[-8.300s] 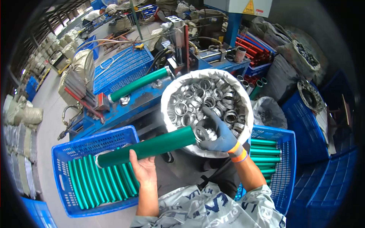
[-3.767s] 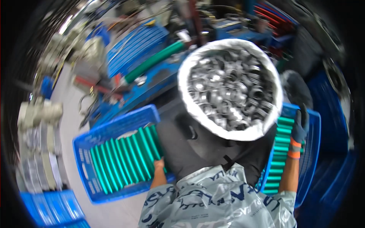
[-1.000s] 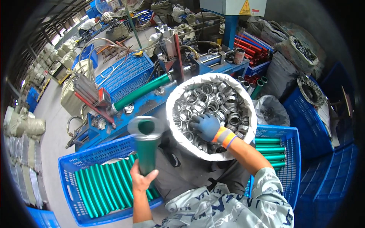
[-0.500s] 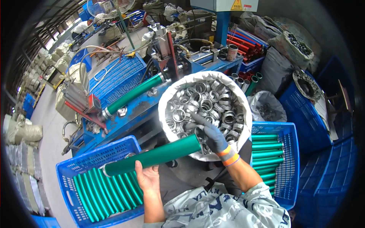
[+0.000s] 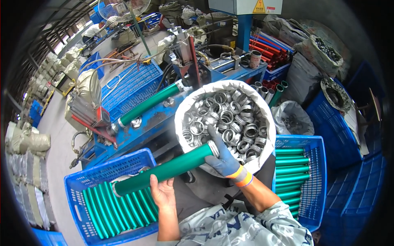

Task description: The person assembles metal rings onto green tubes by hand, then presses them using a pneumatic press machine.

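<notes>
Just in front of the person's lap, a green tube (image 5: 164,172) lies slanted across the middle of the view, its near-left end over the left blue crate (image 5: 78,213) and its far-right end at the rim of the white sack of metal rings (image 5: 262,160). The bare left hand (image 5: 162,192) is clamped around the tube from below, about midway along it. The gloved right hand (image 5: 223,158) is closed over the tube's far-right end, where a metal ring (image 5: 213,148) sits on the mouth; whether that ring is fully seated I cannot tell, as the glove covers part of it. To do this fitting well, my judgement is that the left hand should keep the tube steady and in line with the push, while the right hand presses the ring on squarely, since a tilted ring would likely jam on the edge. Holding the tube's end over the sack seems wise, because a dropped ring would fall back among the others. More green tubes lie side by side in the left crate, and another stack fills the right blue crate (image 5: 316,147). Beyond the sack, on the far left, a second green tube (image 5: 150,104) rests on the blue machine bench (image 5: 143,131).
</notes>
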Demonstrator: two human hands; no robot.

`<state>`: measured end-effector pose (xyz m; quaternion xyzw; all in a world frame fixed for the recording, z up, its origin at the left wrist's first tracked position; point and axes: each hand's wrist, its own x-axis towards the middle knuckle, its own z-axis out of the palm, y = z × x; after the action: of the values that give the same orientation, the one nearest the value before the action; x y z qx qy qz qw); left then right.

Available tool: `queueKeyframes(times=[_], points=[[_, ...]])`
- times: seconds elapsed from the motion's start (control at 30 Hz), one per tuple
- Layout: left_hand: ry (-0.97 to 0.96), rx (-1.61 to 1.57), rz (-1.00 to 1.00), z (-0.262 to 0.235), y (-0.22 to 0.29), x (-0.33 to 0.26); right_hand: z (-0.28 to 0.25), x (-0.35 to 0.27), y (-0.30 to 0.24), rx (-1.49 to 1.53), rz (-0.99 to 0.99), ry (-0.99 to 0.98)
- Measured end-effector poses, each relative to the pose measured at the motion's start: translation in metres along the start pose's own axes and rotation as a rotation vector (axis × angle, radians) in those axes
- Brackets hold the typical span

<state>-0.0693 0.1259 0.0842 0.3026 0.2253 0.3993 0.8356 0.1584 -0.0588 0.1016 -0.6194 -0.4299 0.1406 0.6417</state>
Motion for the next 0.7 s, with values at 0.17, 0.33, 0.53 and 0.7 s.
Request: queueKeyframes(times=[0.17, 0.33, 0.53, 0.7], points=[[0.0, -0.01, -0.014, -0.002, -0.009, 0.009, 0.004, 0.0, 0.017, 0.158, 0.091, 0.031], [0.05, -0.071, -0.027, -0.019, -0.006, 0.02, -0.002, 0.026, -0.001, 0.068, 0.074, -0.083], [0.144, -0.203, -0.043, -0.043, 0.011, 0.042, -0.047, 0.127, 0.043, 0.0, 0.064, -0.077], [0.147, -0.259, 0.063, -0.077, 0.058, 0.044, 0.063, 0.276, 0.06, -0.468, -0.038, -0.158]])
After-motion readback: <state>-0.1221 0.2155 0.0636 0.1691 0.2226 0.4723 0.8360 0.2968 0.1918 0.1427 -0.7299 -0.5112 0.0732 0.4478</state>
